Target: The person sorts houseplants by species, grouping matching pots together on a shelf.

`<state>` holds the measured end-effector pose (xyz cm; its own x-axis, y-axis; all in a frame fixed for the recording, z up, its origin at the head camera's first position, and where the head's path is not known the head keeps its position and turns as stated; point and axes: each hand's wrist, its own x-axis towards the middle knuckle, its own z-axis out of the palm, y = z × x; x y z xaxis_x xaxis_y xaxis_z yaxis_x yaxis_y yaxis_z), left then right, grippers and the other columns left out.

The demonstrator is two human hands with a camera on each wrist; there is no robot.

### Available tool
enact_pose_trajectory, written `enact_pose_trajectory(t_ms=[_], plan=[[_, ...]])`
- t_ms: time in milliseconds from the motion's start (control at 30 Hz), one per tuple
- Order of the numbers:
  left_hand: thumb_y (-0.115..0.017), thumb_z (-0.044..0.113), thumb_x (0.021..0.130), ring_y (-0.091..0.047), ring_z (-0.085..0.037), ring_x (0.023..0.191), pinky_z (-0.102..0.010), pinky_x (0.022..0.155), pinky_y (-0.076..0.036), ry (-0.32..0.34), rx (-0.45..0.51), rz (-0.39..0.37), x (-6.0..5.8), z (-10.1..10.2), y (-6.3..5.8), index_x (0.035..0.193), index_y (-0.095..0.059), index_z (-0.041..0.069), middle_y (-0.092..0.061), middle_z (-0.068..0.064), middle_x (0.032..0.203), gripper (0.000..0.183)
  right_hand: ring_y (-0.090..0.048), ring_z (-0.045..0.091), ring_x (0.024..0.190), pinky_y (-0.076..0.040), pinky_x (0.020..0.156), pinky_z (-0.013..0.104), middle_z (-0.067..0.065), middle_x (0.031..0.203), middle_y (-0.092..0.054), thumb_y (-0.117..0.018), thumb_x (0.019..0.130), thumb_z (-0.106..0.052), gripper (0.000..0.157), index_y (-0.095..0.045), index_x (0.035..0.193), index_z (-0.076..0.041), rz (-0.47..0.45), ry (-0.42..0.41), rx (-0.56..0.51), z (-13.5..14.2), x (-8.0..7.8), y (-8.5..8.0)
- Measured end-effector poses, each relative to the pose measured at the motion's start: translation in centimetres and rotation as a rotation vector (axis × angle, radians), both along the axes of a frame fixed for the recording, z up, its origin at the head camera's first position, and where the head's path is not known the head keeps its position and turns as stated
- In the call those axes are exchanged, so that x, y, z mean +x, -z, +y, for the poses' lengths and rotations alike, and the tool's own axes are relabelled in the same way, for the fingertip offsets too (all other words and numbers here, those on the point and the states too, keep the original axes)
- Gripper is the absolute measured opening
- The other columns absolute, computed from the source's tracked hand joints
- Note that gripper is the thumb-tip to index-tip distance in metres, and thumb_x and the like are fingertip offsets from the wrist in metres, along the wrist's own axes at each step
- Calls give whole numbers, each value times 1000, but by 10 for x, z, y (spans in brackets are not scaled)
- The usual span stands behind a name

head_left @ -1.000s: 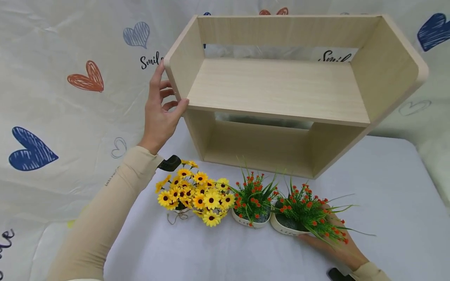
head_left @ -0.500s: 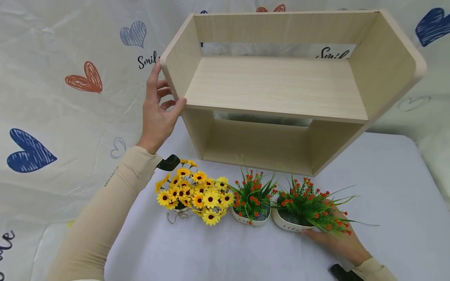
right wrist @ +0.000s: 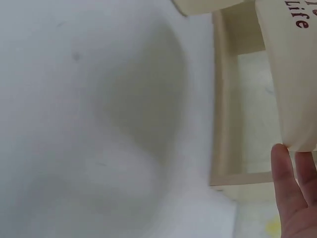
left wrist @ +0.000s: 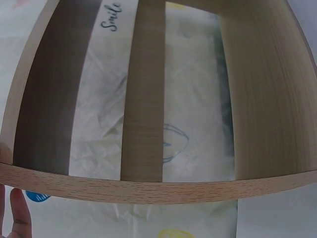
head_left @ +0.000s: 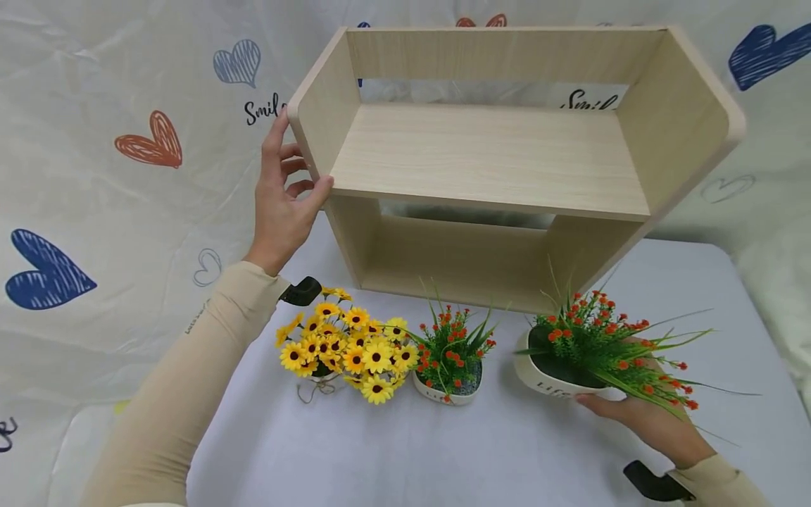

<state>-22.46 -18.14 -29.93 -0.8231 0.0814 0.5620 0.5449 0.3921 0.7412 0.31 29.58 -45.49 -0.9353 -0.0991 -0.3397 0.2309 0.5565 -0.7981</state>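
Observation:
A pale wooden two-tier shelf stands at the back of the table. My left hand holds its left side panel, the thumb on the front edge and the other fingers along the outside. In the left wrist view, fingertips show beside the panel edge. My right hand grips a white oval pot of red flowers and grass by its right end, partly behind the leaves. That pot is tilted and raised off the table, its "Life" lettering facing front. The right wrist view shows fingers against the pot's end.
A second white pot of red flowers stands in front of the shelf. Left of it are yellow daisy-like flowers with a twine bow below. A white cloth covers the table; a curtain printed with hearts hangs behind.
My right hand has lifted the pot of red flowers and carried it right, away from the second pot. My left hand stays on the shelf; the whole view shifts slightly.

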Motion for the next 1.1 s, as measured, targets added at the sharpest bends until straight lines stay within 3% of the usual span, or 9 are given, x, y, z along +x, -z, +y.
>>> enact_pose_trajectory(t_ms=[33,67,433,533,600,633,733,967,1100], plan=[[-69,8,96,-58,-9,117,-27,99,-57,0,0,0,0,0,0,164,-22,22,-51,-12,143,84,9,39,161,6,119,79,14,176,-1,-57,102,-48,89,-2,168,-25,16,5,15,1,0,-6],[-70,9,96,-58,-9,117,-27,99,-57,-1,0,2,0,0,0,164,-23,22,-51,-12,144,83,7,43,159,0,117,82,22,174,1,-57,102,-47,93,4,168,-23,47,6,171,0,-1,-13],[-69,8,96,-56,-7,115,-25,97,-56,22,0,13,-1,-1,-1,163,-25,23,-51,-13,144,82,-4,55,148,9,120,78,33,168,-7,-77,89,-41,108,-9,167,-9,302,10,362,-5,-13,-80],[-69,8,96,-56,-7,115,-24,96,-56,27,2,14,-2,-1,-1,163,-25,23,-51,-13,143,82,-7,35,156,5,128,68,20,172,-11,-79,89,-29,107,-8,168,-17,353,38,284,-11,-20,-100],[-69,7,96,-56,-8,115,-24,95,-56,28,5,13,-2,-1,-1,163,-25,23,-51,-13,143,82,-22,19,152,-20,133,45,8,169,-22,-81,85,-7,107,-12,167,-19,432,60,151,-16,-27,-113],[-69,7,96,-57,-8,115,-25,95,-56,27,4,13,-2,-1,-1,163,-25,23,-51,-13,143,82,-29,11,148,-33,126,29,2,166,-27,-81,80,5,112,-14,166,-20,473,69,74,-18,-31,-119],[-69,7,95,-58,-10,116,-27,96,-57,16,-1,12,-3,-2,0,162,-25,24,-51,-13,143,82,-40,-3,130,-38,98,-3,-17,152,-37,-82,67,21,123,-21,164,-24,563,64,-28,-26,-44,-138],[-69,6,95,-58,-10,114,-27,95,-57,19,21,21,-2,0,1,162,-27,23,-52,-14,141,80,-44,8,132,-46,92,0,-8,156,-38,-83,60,26,129,-24,162,-24,634,26,-76,-51,-73,-178],[-67,5,96,-57,-10,113,-25,93,-55,30,39,13,-2,2,2,161,-27,22,-51,-15,139,79,-46,14,137,-50,94,5,0,157,-41,-77,61,32,120,-30,160,-18,656,-13,-315,-66,-92,-194]])
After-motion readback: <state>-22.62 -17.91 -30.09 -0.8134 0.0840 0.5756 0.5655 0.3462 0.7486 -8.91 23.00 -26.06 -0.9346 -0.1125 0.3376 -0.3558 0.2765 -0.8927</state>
